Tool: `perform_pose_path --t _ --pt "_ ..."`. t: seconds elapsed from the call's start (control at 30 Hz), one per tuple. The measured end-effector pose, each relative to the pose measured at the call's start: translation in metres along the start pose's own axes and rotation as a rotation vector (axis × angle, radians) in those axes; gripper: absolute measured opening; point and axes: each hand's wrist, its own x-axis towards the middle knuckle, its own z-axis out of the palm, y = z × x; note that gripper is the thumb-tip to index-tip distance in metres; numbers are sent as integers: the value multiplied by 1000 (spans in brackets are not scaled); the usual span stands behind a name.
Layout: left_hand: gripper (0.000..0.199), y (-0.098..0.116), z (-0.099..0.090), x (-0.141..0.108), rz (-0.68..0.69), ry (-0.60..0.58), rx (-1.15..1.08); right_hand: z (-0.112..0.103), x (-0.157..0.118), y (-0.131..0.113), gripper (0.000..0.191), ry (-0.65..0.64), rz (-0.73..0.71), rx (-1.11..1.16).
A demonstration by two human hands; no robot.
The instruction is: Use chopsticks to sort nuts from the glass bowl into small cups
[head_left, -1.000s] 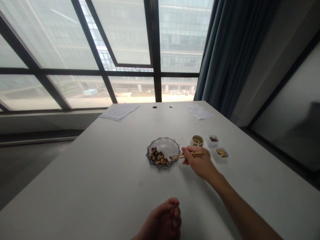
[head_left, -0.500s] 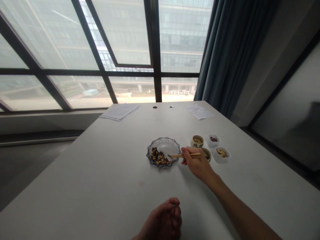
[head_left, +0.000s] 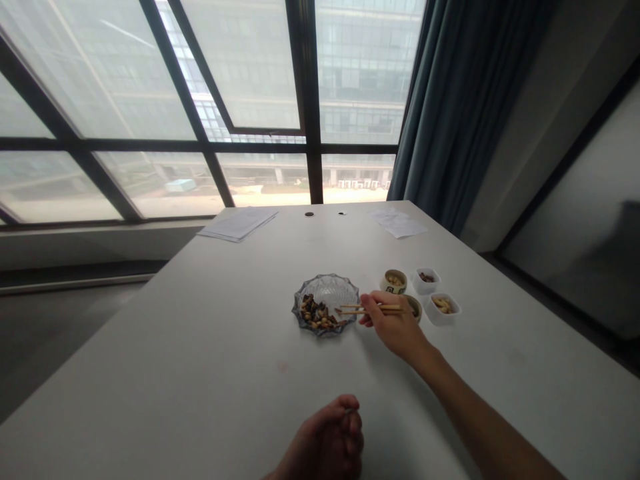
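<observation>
The clear glass dish with a scalloped rim (head_left: 349,287) stands near the middle of the long white table (head_left: 200,347), with a heap of mixed brown and tan pieces (head_left: 319,315) in its left and near part. From the left, a stack of white paper sheets (head_left: 239,223) lies at the far end, beyond the dish. The left hand (head_left: 333,437) is at the near side of the table, half open, its fingers loosely curled and close together. The pale wooden chopsticks (head_left: 353,309) reach leftward over the right part of the dish, tips slightly parted; whether they grip a piece, I cannot tell. The right hand (head_left: 397,327) pinches them between thumb and fingers, just right of the dish. Behind it are a round cream cup with dark markings (head_left: 389,289) and a second round cup (head_left: 417,307), partly hidden by the hand. To their right stand two translucent white square containers, the farther (head_left: 425,289) holding dark pieces, the nearer (head_left: 443,319) pale ones.
</observation>
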Motion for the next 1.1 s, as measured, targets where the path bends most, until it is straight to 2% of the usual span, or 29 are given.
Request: perform_pose_path --t 0.13,0.4,0.53,0.7,0.83,1.0,1.1 --pt "17 0 2 -1 -3 8 -2 4 1 7 49 -32 -24 21" --pt "17 1 6 -2 -5 25 -4 12 3 20 50 128 -18 62" --pt "16 1 6 -2 2 32 2 1 5 14 51 168 -42 93" --pt "16 0 5 -2 14 35 9 -34 11 2 54 364 -12 188" --pt "16 0 3 -1 19 35 17 -75 19 2 53 582 6 128" --pt "17 1 3 -2 14 44 8 -124 25 19 49 771 119 -32" --pt "18 0 4 -3 12 46 2 -143 27 37 47 835 180 -90"
